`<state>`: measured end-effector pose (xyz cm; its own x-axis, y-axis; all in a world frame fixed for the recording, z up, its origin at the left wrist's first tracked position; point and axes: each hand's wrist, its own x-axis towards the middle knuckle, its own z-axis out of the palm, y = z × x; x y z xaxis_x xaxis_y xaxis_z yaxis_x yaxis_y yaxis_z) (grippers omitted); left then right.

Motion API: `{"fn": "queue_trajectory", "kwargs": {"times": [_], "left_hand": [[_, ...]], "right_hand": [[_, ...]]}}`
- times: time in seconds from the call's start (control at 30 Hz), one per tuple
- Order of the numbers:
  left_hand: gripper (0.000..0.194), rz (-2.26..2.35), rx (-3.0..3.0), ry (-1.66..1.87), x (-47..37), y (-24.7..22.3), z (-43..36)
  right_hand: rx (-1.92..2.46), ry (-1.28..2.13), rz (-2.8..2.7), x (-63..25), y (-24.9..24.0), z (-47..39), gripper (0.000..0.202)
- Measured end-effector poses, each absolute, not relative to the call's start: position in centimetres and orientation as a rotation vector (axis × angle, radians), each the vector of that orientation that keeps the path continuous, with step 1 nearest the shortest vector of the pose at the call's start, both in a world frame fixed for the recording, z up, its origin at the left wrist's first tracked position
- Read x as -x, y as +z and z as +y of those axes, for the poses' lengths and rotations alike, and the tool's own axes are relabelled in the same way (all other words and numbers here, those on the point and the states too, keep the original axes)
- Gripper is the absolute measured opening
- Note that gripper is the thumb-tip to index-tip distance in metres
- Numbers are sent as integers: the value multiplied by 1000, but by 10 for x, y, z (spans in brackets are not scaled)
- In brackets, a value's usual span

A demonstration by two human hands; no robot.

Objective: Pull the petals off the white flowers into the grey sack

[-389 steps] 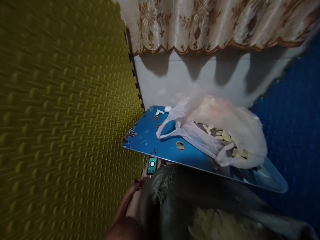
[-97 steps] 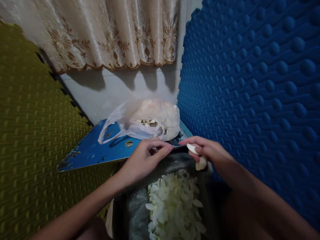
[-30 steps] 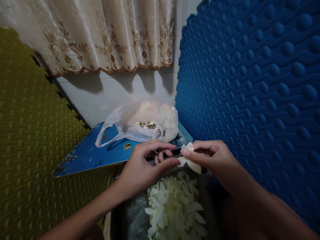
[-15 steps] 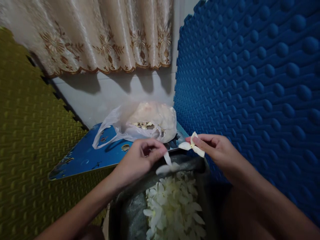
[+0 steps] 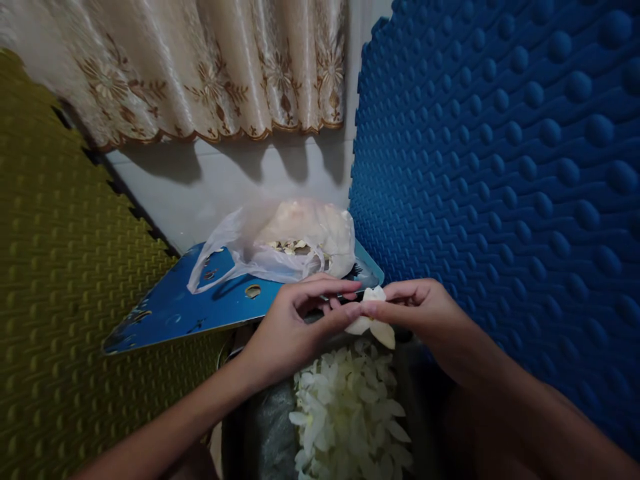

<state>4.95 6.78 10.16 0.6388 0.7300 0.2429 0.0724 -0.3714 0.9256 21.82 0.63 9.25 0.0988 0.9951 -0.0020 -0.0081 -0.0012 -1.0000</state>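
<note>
Between the thumb and fingers of my right hand [image 5: 429, 312] is a cream-white flower [image 5: 379, 331] with pointed petals. My left hand [image 5: 290, 327] comes up to it from the left; its thumb tip reaches the petals, while its fingers are stretched and apart from the thumb. Both hands hover over a container with a dark plastic lining [image 5: 270, 427]. Inside lies a heap of white flowers [image 5: 345, 413], partly covered by my left wrist and thumb.
Behind the hands, a thin white plastic bag [image 5: 310, 230] with pale contents rests on a blue printed board [image 5: 200, 307]. A blue foam mat [image 5: 500, 167] stands on the right, an olive-green mat [image 5: 60, 233] on the left. An embroidered curtain [image 5: 215, 67] hangs at the back.
The white flower my left hand held is out of its fingers, which have opened. The left hand has moved right to meet the right hand, whose flower has tilted downward.
</note>
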Motion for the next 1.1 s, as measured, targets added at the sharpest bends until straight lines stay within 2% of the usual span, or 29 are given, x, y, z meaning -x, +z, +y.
{"fn": "queue_trajectory", "kwargs": {"times": [0.17, 0.33, 0.47, 0.7, 0.83, 0.97, 1.1], "left_hand": [[14, 632, -1917, 905, -54, 97, 66], [14, 641, -1871, 1029, -56, 93, 64], [14, 722, -1687, 1121, -54, 95, 71], [16, 724, -1605, 964, -48, 97, 80], [15, 745, -1641, 909, -45, 93, 78], [26, 773, -1660, 873, -41, 90, 75], [36, 790, -1613, 780, -39, 91, 73]], "right_hand": [[1281, 1107, -1129, -214, 86, 9, 25], [1251, 1129, -1157, -214, 86, 10, 24], [1263, 1001, -1046, -222, 88, 12, 28], [1313, 882, -1185, -226, 90, 13, 28], [1486, 867, -1345, -225, 86, 11, 28], [1611, 462, -1664, -225, 79, 11, 34], [1585, 456, -1741, -221, 77, 11, 27]]}}
